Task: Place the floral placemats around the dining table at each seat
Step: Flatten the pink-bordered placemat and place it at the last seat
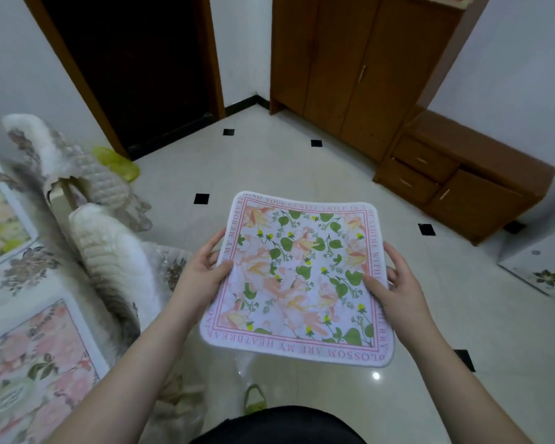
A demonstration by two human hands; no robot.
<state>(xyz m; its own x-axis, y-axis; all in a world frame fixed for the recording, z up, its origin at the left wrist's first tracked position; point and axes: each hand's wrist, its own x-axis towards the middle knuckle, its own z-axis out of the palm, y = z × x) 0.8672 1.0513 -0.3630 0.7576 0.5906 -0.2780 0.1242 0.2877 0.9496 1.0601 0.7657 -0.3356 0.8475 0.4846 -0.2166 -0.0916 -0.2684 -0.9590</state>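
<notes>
A square floral placemat point(298, 277) with a pink lettered border is held flat in the air above the tiled floor. My left hand point(205, 267) grips its left edge, thumb on top. My right hand point(394, 280) grips its right edge the same way. At the left lies the dining table point(16, 283) under a floral cloth. Two more floral placemats rest on it, one at the near edge point(36, 360) and one farther back point(0, 225).
Two chairs with furry white covers point(109, 251) point(61, 155) stand along the table's right side. A wooden wardrobe point(350, 65) and low drawer cabinet point(462, 174) line the far right wall. A dark doorway point(135, 59) is ahead. Green slippers point(116, 163) lie near it.
</notes>
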